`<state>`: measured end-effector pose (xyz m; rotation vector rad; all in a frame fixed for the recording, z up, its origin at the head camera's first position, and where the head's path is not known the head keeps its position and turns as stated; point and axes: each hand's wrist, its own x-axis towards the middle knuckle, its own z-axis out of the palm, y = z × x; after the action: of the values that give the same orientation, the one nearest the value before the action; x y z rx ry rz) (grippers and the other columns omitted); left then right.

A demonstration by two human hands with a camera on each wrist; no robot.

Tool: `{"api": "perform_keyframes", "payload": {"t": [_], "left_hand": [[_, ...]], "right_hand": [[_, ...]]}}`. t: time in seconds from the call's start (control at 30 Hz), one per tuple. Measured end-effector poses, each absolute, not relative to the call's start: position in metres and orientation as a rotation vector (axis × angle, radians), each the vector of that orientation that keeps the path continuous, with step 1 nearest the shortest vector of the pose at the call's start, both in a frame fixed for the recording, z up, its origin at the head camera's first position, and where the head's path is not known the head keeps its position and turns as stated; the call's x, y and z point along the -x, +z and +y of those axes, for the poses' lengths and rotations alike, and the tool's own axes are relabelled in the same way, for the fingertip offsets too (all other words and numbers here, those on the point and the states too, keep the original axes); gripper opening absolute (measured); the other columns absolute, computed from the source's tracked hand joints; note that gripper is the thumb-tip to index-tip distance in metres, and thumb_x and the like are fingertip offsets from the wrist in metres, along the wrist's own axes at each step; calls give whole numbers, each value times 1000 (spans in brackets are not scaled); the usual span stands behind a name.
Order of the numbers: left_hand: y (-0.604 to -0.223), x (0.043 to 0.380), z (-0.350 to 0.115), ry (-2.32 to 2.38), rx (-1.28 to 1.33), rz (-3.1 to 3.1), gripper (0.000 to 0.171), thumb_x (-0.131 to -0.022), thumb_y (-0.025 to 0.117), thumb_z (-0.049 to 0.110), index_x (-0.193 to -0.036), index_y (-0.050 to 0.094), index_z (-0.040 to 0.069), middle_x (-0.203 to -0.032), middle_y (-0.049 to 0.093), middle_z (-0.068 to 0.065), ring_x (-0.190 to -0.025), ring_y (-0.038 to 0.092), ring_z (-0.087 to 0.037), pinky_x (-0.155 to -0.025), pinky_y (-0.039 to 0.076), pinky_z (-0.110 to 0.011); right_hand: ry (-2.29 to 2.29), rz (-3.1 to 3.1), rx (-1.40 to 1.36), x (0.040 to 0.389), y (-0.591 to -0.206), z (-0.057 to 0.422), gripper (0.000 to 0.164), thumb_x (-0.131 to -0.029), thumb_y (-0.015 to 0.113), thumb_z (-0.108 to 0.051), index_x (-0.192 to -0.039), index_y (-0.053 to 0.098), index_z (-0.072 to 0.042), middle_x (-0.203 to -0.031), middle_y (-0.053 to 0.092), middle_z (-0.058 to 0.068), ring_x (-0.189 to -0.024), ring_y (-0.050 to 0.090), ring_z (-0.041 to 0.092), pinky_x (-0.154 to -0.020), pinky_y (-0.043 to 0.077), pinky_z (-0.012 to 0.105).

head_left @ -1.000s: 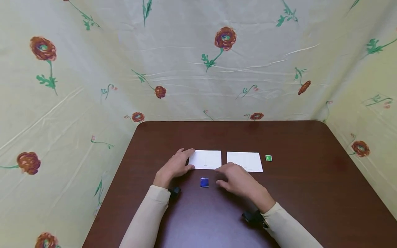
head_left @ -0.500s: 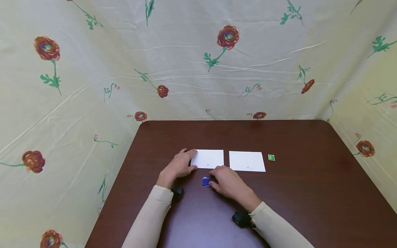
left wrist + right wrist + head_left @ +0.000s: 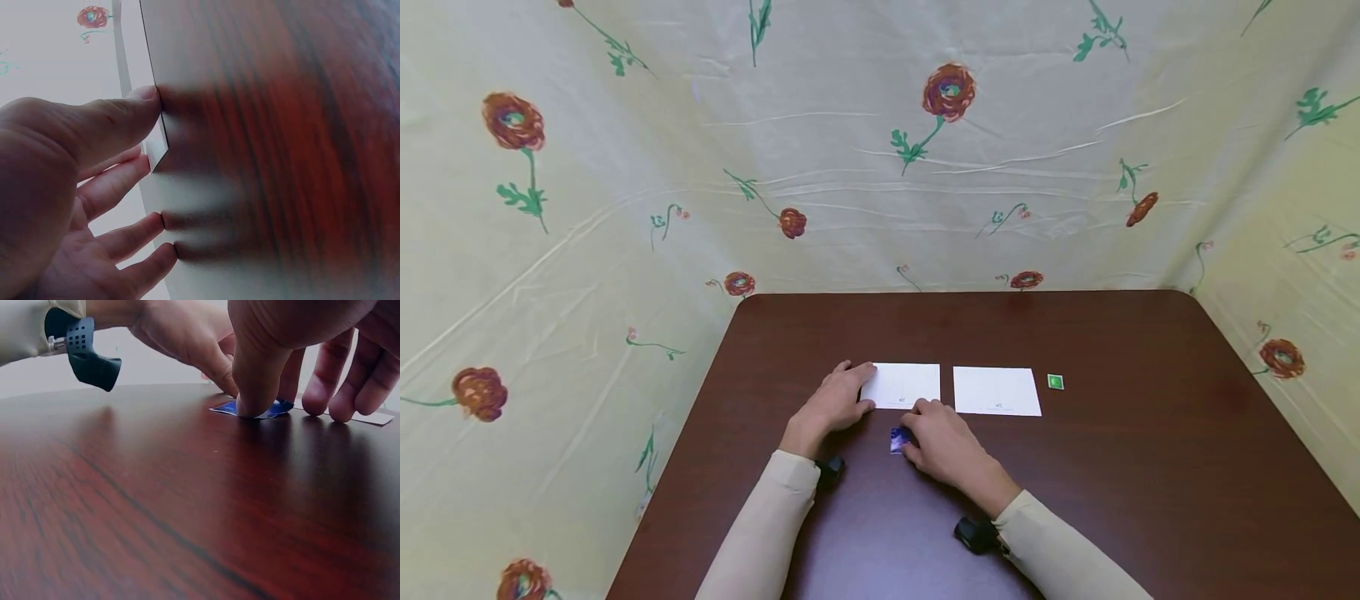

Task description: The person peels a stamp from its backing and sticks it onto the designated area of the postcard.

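Note:
A small, thin blue stamp-like square (image 3: 896,441) lies near the middle of the table. My right hand (image 3: 951,444) pinches its right side between thumb and index finger; in the right wrist view the blue piece bends up a little there. Its other fingertips touch the table close to a white card (image 3: 904,382). That card lies flat just beyond the blue square. At its left end rests my left hand (image 3: 829,407), fingers spread, with the thumb at the near edge and an index fingertip at the far corner.
To the right of the first card lies a second white card (image 3: 997,391), a narrow gap between them. Farther right is a small green square with a white border (image 3: 1056,382). All sit on a dark brown table (image 3: 1120,467), with flowered cloth (image 3: 842,150) hanging around it.
My right hand has moved left from beside the cards to the blue square and taken its right side between thumb and finger. The left hand has stayed at the card.

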<state>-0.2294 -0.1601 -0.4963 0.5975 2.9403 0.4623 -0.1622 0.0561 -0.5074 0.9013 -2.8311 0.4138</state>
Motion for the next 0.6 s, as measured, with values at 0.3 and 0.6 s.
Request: {"api": "perform_keyframes", "payload": {"t": [0.3, 0.6], "left_hand": [[-498, 230, -159, 461, -598, 2935, 62, -92, 72, 22, -147, 49, 9, -153, 48, -10, -145, 35, -44, -117, 30, -56], [-496, 229, -158, 454, -598, 2929, 62, -92, 71, 20, -148, 47, 6, -154, 46, -12, -144, 35, -45, -118, 29, -56]], "right_hand": [[428, -2789, -910, 164, -509, 57, 18, -80, 78, -26, -91, 67, -16, -85, 61, -3, -75, 57, 18, -71, 49, 36], [505, -2782, -874, 166, -506, 59, 23, -85, 71, -18, -71, 54, -22, -66, 50, -11, -61, 49, 10, -55, 40, 27]]}}
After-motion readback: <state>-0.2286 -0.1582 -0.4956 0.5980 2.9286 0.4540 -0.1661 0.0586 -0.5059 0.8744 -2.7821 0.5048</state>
